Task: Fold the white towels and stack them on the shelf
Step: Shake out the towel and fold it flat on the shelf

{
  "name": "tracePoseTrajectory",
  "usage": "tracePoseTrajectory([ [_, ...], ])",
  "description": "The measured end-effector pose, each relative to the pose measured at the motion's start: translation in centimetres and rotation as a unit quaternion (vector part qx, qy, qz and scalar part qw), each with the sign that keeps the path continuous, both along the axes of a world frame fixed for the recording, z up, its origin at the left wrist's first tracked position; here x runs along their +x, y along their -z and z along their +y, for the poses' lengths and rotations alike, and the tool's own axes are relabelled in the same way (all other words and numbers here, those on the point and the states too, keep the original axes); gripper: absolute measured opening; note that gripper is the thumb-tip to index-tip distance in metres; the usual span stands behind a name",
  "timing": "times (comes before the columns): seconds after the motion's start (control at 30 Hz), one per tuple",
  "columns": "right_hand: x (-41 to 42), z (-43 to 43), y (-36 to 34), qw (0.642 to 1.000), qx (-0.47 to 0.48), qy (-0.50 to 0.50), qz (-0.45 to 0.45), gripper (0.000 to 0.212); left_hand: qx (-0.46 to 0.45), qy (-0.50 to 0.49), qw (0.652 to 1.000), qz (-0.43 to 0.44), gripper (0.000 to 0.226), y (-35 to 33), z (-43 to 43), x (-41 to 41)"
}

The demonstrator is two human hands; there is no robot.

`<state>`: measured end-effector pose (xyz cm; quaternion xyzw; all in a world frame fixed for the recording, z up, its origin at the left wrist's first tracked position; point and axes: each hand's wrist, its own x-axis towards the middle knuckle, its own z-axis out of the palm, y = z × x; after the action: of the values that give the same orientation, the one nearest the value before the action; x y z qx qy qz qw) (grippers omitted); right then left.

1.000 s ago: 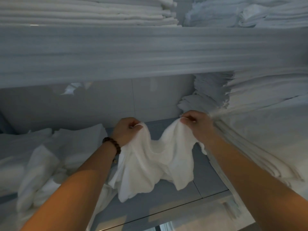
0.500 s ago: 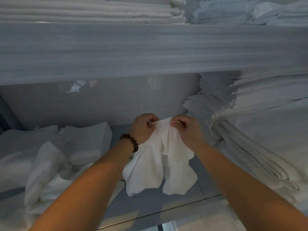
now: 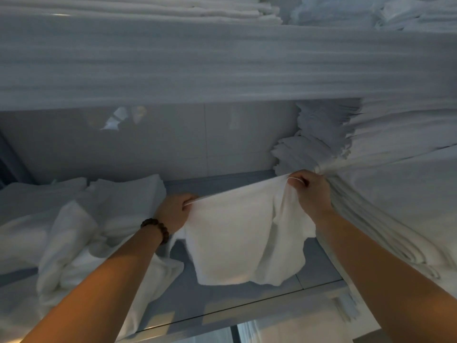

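Holds a white towel (image 3: 244,238) up over the grey shelf (image 3: 222,300), top edge pulled straight. Pinches one top corner with the left hand (image 3: 173,212), the other with the right hand (image 3: 312,194). Looks like mid-fold. Next, probably: bring both corners together evenly, then lay on the folded stack (image 3: 395,206) just beside.

A white towel (image 3: 243,233) hangs doubled, its top edge stretched taut above the grey shelf (image 3: 217,297).
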<state>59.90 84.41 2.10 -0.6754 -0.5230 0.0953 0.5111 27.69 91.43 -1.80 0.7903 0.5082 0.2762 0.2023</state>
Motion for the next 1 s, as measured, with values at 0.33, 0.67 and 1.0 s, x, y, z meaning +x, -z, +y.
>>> tracePoseTrajectory([
  [0.33,0.2,0.3,0.6,0.997,-0.069,-0.009,-0.031,0.009,-0.03,-0.032,0.997,-0.066,0.03,-1.1,-0.3,-1.9],
  [0.67,-8.4,0.6,-2.1,0.929,-0.067,-0.361,-0.04,0.003,-0.059,0.173,0.977,-0.111,0.002,-6.5,-1.0,6.0],
  [1.0,-6.1,1.7,-2.0,0.97,-0.029,-0.234,-0.057,0.013,-0.056,0.149,0.983,-0.09,0.007,-6.1,-0.3,3.8],
])
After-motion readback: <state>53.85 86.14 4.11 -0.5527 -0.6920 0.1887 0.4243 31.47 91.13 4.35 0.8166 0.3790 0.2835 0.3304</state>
